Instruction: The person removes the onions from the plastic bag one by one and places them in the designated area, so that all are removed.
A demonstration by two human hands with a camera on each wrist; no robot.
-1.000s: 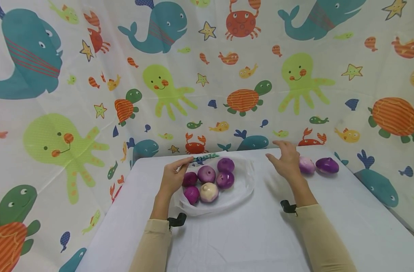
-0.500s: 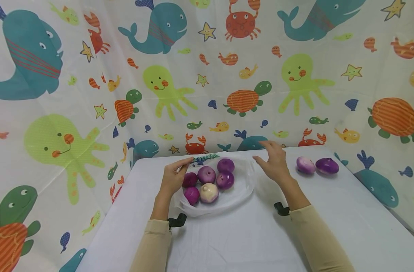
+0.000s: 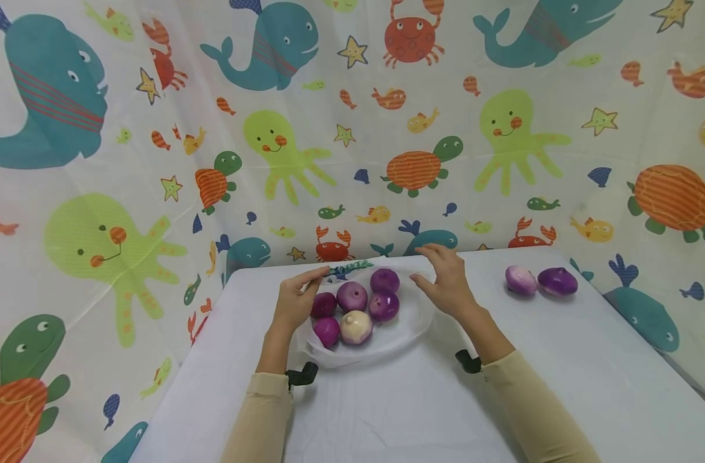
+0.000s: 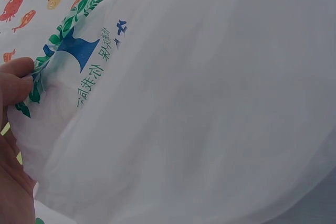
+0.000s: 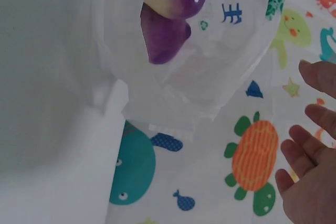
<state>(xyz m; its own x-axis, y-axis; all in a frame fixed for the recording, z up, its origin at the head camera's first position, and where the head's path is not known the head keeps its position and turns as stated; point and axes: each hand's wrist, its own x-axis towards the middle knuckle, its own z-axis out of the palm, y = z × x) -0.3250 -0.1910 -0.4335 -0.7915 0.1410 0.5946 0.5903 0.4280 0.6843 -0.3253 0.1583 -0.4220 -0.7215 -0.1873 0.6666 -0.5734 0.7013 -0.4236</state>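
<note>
A thin white plastic bag (image 3: 411,325) with green and blue print lies mouth-up on the table. Inside it sit several purple onions (image 3: 352,297), one of them pale on top (image 3: 356,328). At the bag's left edge, my left hand (image 3: 293,305) pinches the plastic between thumb and fingers; the left wrist view shows the held rim beside the printed leaves (image 4: 68,22). My right hand (image 3: 449,283) hovers by the bag's right edge, thumb and fingers spread, holding nothing. In the right wrist view its fingers (image 5: 302,153) are apart from the bag.
Two more onions rest at the table's back right: a pinkish one (image 3: 521,281) and a darker purple one (image 3: 558,281). A white cloth covers the table (image 3: 410,411). Behind it hangs a curtain (image 3: 352,180) printed with sea animals.
My right hand has moved left, from beside the two loose onions to the bag's right edge. The left hand stays in place with its pinch on the bag.
</note>
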